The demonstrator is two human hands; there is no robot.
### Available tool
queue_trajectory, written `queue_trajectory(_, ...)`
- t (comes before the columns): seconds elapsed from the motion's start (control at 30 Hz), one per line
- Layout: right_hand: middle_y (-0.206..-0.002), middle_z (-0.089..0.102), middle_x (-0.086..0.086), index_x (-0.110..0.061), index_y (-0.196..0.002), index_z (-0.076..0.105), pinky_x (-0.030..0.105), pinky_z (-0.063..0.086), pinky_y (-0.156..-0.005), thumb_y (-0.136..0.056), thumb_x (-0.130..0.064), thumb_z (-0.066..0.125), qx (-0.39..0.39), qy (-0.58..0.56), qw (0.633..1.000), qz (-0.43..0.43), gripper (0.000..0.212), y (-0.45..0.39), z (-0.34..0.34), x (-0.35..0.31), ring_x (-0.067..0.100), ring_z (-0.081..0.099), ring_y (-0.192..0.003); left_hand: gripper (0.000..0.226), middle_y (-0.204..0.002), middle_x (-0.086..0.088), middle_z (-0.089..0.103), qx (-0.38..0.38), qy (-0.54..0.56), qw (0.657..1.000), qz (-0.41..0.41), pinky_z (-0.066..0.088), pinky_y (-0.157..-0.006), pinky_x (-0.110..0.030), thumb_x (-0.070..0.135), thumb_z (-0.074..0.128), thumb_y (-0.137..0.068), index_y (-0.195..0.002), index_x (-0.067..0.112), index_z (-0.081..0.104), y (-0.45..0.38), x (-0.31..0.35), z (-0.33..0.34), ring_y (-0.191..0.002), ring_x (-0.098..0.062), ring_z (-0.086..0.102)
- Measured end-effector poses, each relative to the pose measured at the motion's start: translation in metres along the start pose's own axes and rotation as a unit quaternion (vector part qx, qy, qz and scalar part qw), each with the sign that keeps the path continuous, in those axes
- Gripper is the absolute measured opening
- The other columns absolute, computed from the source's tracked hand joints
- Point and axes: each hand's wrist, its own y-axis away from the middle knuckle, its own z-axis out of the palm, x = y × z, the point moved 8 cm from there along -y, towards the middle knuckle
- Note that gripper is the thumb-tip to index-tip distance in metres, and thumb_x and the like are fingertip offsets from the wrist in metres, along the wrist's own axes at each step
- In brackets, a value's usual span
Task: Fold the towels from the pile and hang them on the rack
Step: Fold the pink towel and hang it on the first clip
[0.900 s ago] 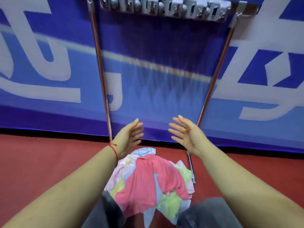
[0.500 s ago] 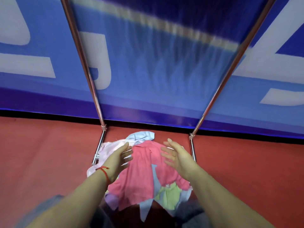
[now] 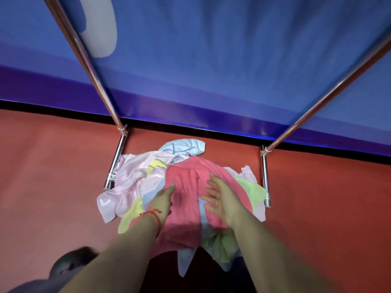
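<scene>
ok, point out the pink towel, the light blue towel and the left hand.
pink towel (image 3: 186, 178), head view, upper middle of the cloth
light blue towel (image 3: 182, 147), head view, centre of its far end
left hand (image 3: 161, 200), head view, back of the hand

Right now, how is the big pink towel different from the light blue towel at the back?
The pink towel lies on top of the pile, spread wide; the light blue towel peeks out at the far edge, mostly buried. Both hands, left hand and right hand, are over the pink towel with straight fingers; neither reaches the light blue towel. Both towels are crumpled, unfolded, on the red floor.
</scene>
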Motion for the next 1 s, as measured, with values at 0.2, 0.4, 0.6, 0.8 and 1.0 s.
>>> queue_trajectory(0.2,-0.121,0.052,0.004,-0.022,-0.123,0.050,0.032,0.042,-0.086,-0.089,-0.047,0.052,0.033,0.022,0.998,0.047,0.042,-0.042,-0.011,0.030,0.022,0.055,-0.106,0.040,-0.127,-0.009,0.058,0.020,-0.071,0.997,-0.033,0.036,-0.107,-0.047,0.037,0.058,-0.088,-0.117,0.010,0.058,-0.036,-0.045,-0.010,-0.118,-0.028,0.053)
queue_trajectory(0.4,-0.117,0.052,0.003,-0.022,-0.115,0.051,0.025,0.046,-0.068,-0.094,-0.033,0.048,0.037,0.027,0.997,0.063,0.024,-0.061,-0.009,0.051,0.022,0.056,-0.099,0.042,-0.120,-0.012,0.060,0.048,-0.069,0.996,-0.040,0.042,-0.096,-0.034,0.026,0.064,-0.085,-0.123,0.009,0.054,-0.047,-0.048,0.001,-0.111,-0.027,0.055)
queue_trajectory(0.6,-0.099,0.056,0.002,-0.019,-0.099,0.055,0.031,0.046,-0.084,-0.094,-0.023,0.053,-0.002,0.102,0.993,0.061,0.007,-0.068,0.007,0.062,0.020,0.057,-0.095,0.047,-0.103,-0.006,0.059,0.006,-0.018,0.999,-0.047,0.043,-0.079,-0.029,0.019,0.064,-0.085,-0.128,0.010,0.046,-0.042,-0.051,0.025,-0.093,-0.020,0.055)
queue_trajectory(0.8,-0.055,0.040,-0.001,-0.017,-0.066,0.052,0.016,0.031,-0.043,-0.093,-0.019,0.056,0.023,0.134,0.990,0.029,0.028,-0.065,0.014,0.053,0.005,0.037,-0.040,0.024,-0.076,-0.004,0.062,-0.080,-0.129,0.988,0.024,0.046,-0.078,-0.033,0.014,0.050,-0.092,-0.071,0.020,0.058,-0.023,-0.030,0.049,-0.079,-0.020,0.054)
queue_trajectory(1.0,-0.070,0.046,-0.007,-0.023,-0.067,0.046,0.020,0.039,-0.061,-0.096,-0.019,0.047,0.075,0.145,0.986,-0.024,0.029,-0.037,0.002,0.018,0.006,0.044,-0.062,0.016,-0.075,-0.003,0.052,-0.041,-0.102,0.993,0.034,0.038,-0.065,-0.028,0.002,0.050,-0.089,-0.076,0.005,0.059,-0.005,-0.008,0.036,-0.070,-0.016,0.047)
